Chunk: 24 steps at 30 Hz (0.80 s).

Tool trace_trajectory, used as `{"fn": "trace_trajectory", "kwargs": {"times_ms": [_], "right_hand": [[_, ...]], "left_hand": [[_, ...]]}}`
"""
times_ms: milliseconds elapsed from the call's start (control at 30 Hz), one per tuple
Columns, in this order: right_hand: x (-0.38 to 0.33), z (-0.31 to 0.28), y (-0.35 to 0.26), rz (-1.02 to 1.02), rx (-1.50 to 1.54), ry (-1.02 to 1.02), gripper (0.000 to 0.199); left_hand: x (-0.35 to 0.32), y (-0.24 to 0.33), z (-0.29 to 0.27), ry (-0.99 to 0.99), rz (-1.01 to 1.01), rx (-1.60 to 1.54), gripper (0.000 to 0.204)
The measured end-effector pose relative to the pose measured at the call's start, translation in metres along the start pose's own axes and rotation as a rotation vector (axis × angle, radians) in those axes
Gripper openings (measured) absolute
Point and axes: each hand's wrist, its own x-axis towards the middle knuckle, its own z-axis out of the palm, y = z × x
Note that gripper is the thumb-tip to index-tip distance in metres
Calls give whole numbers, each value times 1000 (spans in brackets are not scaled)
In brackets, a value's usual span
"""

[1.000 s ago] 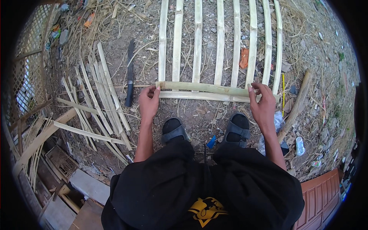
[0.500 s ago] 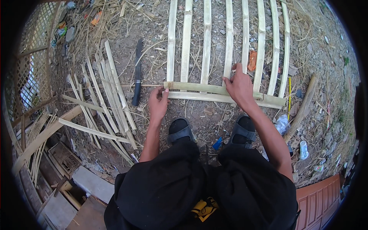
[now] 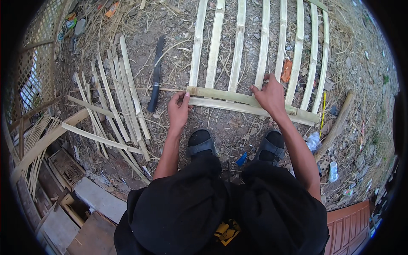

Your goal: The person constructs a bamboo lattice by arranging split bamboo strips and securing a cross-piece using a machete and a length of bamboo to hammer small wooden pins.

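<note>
Several long, pale bamboo strips (image 3: 238,46) lie side by side on the ground in front of me, like the bars of a rack. Across their near ends runs a greenish bamboo crosspiece (image 3: 221,94), and a second, paler bamboo strip (image 3: 229,106) lies just nearer to me. My left hand (image 3: 179,111) pinches the crosspiece's left end, thumb on top. Fingers curled, my right hand (image 3: 270,95) grips the crosspiece right of its middle, beside the near end of one long strip; its fingertips are partly hidden.
Left of the rack lies a long knife (image 3: 156,78) with a dark handle. A pile of loose bamboo strips (image 3: 123,97) is farther left, near a lattice panel (image 3: 34,63). A wooden pole (image 3: 338,123), a white cup (image 3: 333,171) and a reddish-brown panel (image 3: 348,227) are at right.
The rack and crosspiece appear slightly farther right in the picture, along with the knife and ground around them. Both hands stay at about the same spots on the crosspiece.
</note>
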Motion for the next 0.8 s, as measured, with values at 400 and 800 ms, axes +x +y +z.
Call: {"fn": "trace_trajectory", "kwargs": {"times_ms": [400, 800], "right_hand": [[-5, -12, -7, 2, 39, -25, 41], [-5, -12, -5, 4, 72, -28, 44]], "left_hand": [[4, 1, -10, -88, -8, -63, 32], [3, 4, -12, -203, -31, -175, 51]]}}
